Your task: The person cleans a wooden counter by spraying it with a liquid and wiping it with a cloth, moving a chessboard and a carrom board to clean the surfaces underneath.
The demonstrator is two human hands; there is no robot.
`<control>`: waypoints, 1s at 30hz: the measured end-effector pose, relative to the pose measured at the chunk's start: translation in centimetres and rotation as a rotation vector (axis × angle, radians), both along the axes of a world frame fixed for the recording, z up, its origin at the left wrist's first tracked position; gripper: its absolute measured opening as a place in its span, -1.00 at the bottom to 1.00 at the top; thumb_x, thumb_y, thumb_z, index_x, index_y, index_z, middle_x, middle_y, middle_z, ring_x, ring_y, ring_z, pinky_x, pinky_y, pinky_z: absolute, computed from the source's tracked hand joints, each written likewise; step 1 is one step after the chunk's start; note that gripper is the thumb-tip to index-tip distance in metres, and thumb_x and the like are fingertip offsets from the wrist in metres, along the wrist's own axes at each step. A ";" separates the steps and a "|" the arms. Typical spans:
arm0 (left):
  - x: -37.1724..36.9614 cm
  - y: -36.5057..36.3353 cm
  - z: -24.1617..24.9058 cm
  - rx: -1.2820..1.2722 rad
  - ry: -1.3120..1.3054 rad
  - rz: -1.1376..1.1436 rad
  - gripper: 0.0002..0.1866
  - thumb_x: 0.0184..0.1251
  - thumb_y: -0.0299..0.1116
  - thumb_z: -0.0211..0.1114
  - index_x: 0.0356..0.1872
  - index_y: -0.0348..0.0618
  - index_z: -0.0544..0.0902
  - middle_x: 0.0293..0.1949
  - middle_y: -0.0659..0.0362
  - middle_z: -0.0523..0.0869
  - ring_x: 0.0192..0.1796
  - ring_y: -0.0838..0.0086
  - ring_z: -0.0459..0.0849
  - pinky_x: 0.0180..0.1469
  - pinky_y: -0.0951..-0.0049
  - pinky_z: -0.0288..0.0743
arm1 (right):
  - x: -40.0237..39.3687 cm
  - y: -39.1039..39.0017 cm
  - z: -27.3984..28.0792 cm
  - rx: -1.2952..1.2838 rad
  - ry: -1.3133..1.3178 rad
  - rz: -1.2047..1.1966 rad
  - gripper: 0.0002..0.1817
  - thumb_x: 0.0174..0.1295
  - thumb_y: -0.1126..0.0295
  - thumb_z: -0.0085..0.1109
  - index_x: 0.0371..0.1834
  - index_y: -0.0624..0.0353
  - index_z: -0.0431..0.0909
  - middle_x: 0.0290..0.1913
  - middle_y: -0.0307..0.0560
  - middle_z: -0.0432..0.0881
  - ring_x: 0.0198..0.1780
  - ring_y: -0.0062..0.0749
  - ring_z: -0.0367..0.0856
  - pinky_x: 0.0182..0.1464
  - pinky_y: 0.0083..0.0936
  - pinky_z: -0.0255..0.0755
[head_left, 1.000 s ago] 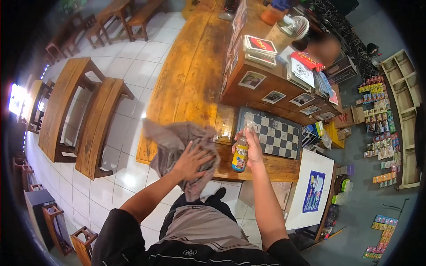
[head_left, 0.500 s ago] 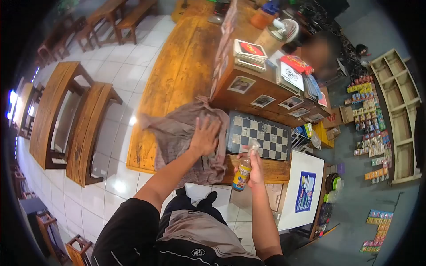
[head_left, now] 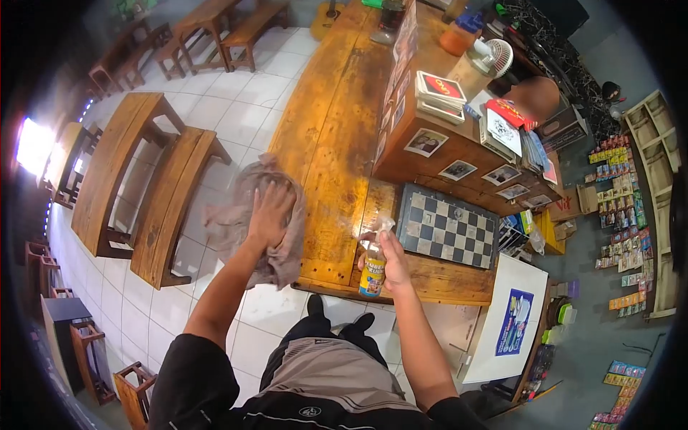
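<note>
My left hand (head_left: 272, 211) lies with its fingers stretched flat over a crumpled, greyish-pink cloth (head_left: 287, 251) at the left edge of the wooden counter (head_left: 322, 136). Part of the cloth hangs past that edge. Upright over the near end of the counter is a spray bottle (head_left: 372, 272) with a yellow label and blue liquid low inside. My right hand (head_left: 394, 261) is wrapped round its upper part, and the nozzle points left above the wood. A faint whitish haze shows left of the nozzle. Beside the bottle, to the right, a chessboard (head_left: 450, 226) rests on the counter.
A raised wooden ledge (head_left: 459, 150) with photos on its front borders the counter; Uno cards (head_left: 440, 89) and a small fan (head_left: 494, 56) stand on top. A blurred person is behind it. A bench (head_left: 179, 193) and table (head_left: 115, 165) stand left on the tiled floor.
My left hand and the cloth have slid left to the counter's edge, uncovering wood beside the chessboard. The bottle in my right hand has shifted left, away from in front of the board.
</note>
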State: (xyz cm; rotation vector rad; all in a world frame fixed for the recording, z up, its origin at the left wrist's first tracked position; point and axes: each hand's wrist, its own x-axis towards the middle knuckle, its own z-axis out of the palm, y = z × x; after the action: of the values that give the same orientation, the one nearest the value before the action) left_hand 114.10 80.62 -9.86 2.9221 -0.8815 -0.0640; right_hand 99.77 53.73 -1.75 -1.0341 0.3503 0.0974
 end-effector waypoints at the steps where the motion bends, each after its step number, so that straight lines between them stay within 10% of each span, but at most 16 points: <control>1: 1.0 -0.6 -0.2 0.000 0.005 -0.007 -0.27 0.19 -0.14 0.19 0.44 0.03 0.29 0.52 0.13 0.15 0.57 0.04 -0.04 0.50 -0.26 -0.24 | -0.6 -0.3 -0.9 -0.029 -0.016 0.046 -0.64 0.47 0.04 -0.06 -0.03 0.13 0.39 -0.25 -0.03 0.56 -0.49 -0.29 0.61 -0.40 -0.40 0.54; 6: 2.7 -5.5 -0.8 -0.062 -0.018 0.241 -0.28 0.21 -0.24 0.13 0.48 0.04 0.24 0.53 0.16 0.14 0.57 0.03 -0.04 0.49 -0.30 -0.31 | -3.8 -2.7 -2.3 -0.073 0.002 -0.015 -0.63 0.48 0.04 -0.10 0.02 0.13 0.38 -0.17 0.06 0.57 -0.48 -0.26 0.60 -0.40 -0.40 0.55; 11: -5.7 -9.6 0.4 0.013 0.050 -0.129 -0.21 0.14 -0.03 0.20 0.45 0.01 0.27 0.52 0.19 0.17 0.58 0.06 -0.10 0.51 -0.26 -0.33 | -5.0 -3.6 -1.6 -0.041 0.070 -0.098 -0.44 0.48 -0.01 -0.14 0.43 0.02 0.22 -0.08 0.05 0.60 -0.48 -0.32 0.61 -0.41 -0.41 0.54; 18: -7.4 -3.9 -1.1 0.044 0.289 -0.432 -0.13 0.15 0.33 0.09 0.45 0.09 0.29 0.51 0.12 0.17 0.58 0.02 -0.14 0.51 -0.23 -0.48 | -3.4 -2.7 -3.6 -0.092 0.081 0.018 -0.60 0.45 0.02 -0.05 0.05 0.14 0.38 -0.19 0.00 0.58 -0.51 -0.32 0.60 -0.45 -0.42 0.53; 23: -0.5 -2.8 -1.8 -0.039 0.137 -0.099 -0.11 0.09 0.21 0.21 0.46 0.07 0.26 0.52 0.09 0.14 0.58 0.00 -0.15 0.49 -0.28 -0.46 | -4.1 -1.4 -1.7 -0.046 0.075 -0.003 -0.65 0.44 0.08 0.02 -0.01 0.15 0.37 -0.26 -0.06 0.55 -0.50 -0.35 0.61 -0.40 -0.44 0.53; 25: 1.8 -4.3 -4.7 0.157 -0.547 -0.096 -0.09 0.05 0.12 0.25 0.47 -0.01 0.24 0.52 0.09 0.15 0.58 -0.03 -0.16 0.48 -0.32 -0.41 | -6.2 -2.2 -3.4 -0.053 0.083 0.003 -0.64 0.43 0.07 0.03 -0.01 0.14 0.38 -0.26 -0.06 0.56 -0.50 -0.35 0.61 -0.40 -0.44 0.53; 30: -5.2 -12.5 -0.5 -0.040 0.087 -0.334 -0.07 0.05 0.12 0.25 0.48 -0.02 0.21 0.54 0.17 0.09 0.57 -0.06 -0.10 0.48 -0.33 -0.35 | -11.0 -4.5 -4.5 -0.052 0.159 -0.165 -0.61 0.40 0.01 0.06 0.00 0.11 0.39 -0.27 -0.06 0.57 -0.50 -0.34 0.62 -0.43 -0.43 0.54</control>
State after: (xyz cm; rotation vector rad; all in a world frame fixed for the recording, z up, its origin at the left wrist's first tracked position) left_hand 108.88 68.09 -10.33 2.6818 -1.3266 -0.1914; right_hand 88.78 49.19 -6.22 -1.0474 0.5833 0.0224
